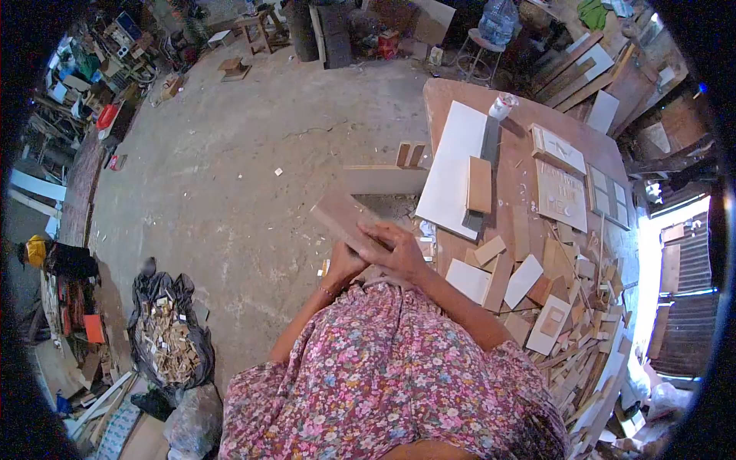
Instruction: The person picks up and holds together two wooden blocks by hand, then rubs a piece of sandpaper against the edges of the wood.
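Observation:
In front of my body I hold a flat brown wooden board [337,214], tilted so that its far end points up and left. My left hand [346,266] is closed around its near lower edge, with most of the fingers hidden. My right hand [396,250] grips the board's right side, fingers bent over its top face. Just beyond, a wooden panel on edge [383,181] stands near the table, with two short upright strips [409,155] at its end.
The wooden table [452,96] on my right bears a long white panel [452,169], a brown block [480,184], a white cup [503,106], framed panels [562,195] and many offcuts [548,324]. A black bag of wood scraps [170,337] sits on the concrete floor [253,230] at left.

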`<control>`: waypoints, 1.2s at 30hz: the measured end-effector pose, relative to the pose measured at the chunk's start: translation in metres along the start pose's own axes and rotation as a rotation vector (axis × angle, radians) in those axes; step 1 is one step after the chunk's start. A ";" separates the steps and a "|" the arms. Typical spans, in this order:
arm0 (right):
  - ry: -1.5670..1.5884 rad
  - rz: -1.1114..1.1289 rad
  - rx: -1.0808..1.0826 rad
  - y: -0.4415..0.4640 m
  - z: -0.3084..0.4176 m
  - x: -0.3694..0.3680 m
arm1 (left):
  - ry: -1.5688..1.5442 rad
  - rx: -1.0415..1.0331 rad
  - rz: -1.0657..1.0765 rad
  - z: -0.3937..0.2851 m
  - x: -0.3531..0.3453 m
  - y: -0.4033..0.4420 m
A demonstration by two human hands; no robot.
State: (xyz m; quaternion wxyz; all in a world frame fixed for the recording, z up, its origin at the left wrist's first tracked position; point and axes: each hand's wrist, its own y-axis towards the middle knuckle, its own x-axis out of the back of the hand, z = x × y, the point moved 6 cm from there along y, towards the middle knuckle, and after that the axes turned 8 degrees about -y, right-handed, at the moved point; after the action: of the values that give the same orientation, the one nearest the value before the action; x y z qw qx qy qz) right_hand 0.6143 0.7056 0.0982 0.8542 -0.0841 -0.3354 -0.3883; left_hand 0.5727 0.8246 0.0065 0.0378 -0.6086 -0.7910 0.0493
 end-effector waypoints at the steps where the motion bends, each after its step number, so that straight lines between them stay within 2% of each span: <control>1: -0.025 -0.002 0.000 0.003 -0.010 -0.003 | 0.002 -0.001 0.000 0.001 0.000 -0.002; 3: 0.057 -0.071 -0.071 0.020 -0.036 0.002 | 0.134 -0.043 0.130 -0.020 -0.019 -0.009; 4: 0.140 -0.130 -0.141 0.023 -0.048 0.004 | 0.345 -0.068 0.118 -0.050 -0.026 -0.014; 7: 0.050 -0.208 -0.025 0.024 -0.049 0.004 | 0.286 -0.130 0.098 -0.031 -0.025 -0.010; 8: 0.058 -0.072 -0.096 0.021 -0.040 0.003 | 0.192 0.041 0.065 -0.018 -0.021 -0.007; 9: 0.057 -0.067 -0.099 0.014 -0.028 0.004 | 0.188 0.046 0.064 -0.012 -0.017 -0.007; 11: 0.069 0.000 0.022 0.003 0.004 0.002 | -0.109 -0.009 0.035 -0.010 -0.005 -0.001; 12: 0.037 0.010 0.058 0.001 0.013 0.007 | -0.162 -0.150 0.079 -0.018 -0.004 -0.005; 13: 0.038 0.012 0.057 0.001 0.011 0.007 | -0.163 -0.148 0.077 -0.016 -0.006 -0.006; 15: -0.030 -0.015 0.018 0.005 0.001 0.008 | 0.140 0.003 0.069 -0.040 -0.014 -0.009; 16: -0.031 -0.018 0.018 0.012 -0.014 0.006 | 0.284 0.022 0.195 -0.051 -0.020 -0.013; 18: 0.085 -0.091 -0.147 0.025 -0.050 0.006 | 0.279 -0.055 0.164 -0.043 -0.029 -0.013; 19: 0.086 -0.092 -0.143 0.024 -0.054 0.006 | 0.282 -0.137 0.131 -0.042 -0.031 -0.012; 21: 0.024 -0.091 -0.067 0.029 -0.036 0.016 | 0.320 -0.103 0.154 -0.053 -0.030 -0.009; 23: 0.048 -0.043 -0.047 0.015 -0.017 0.006 | 0.174 0.080 0.026 -0.044 -0.018 -0.006; 24: 0.069 -0.007 -0.018 0.012 -0.009 0.003 | -0.052 0.041 -0.023 -0.033 -0.012 0.001; 27: 0.086 0.011 0.015 0.006 0.002 0.004 | -0.033 -0.086 -0.006 -0.028 -0.006 -0.004; 28: 0.006 0.019 -0.010 0.005 0.002 0.008 | 0.101 -0.014 0.020 -0.023 -0.008 -0.003; 29: 0.008 0.012 -0.006 0.013 -0.003 0.010 | 0.107 -0.019 0.021 -0.027 -0.009 -0.002; 31: -0.014 -0.053 -0.062 0.026 -0.025 0.014 | 0.208 -0.149 0.107 -0.042 -0.022 -0.009; 32: 0.092 -0.080 -0.094 0.032 -0.031 0.016 | 0.287 -0.126 0.134 -0.051 -0.027 -0.008; 36: -0.005 -0.049 -0.052 0.028 -0.017 0.012 | 0.208 -0.131 0.059 -0.036 -0.020 -0.005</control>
State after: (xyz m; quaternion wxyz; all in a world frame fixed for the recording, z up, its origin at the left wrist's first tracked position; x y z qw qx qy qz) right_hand 0.6489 0.7099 0.0961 0.8411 -0.0988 -0.3291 -0.4177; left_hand 0.5772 0.8047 0.0429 0.0783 -0.6347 -0.7661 -0.0647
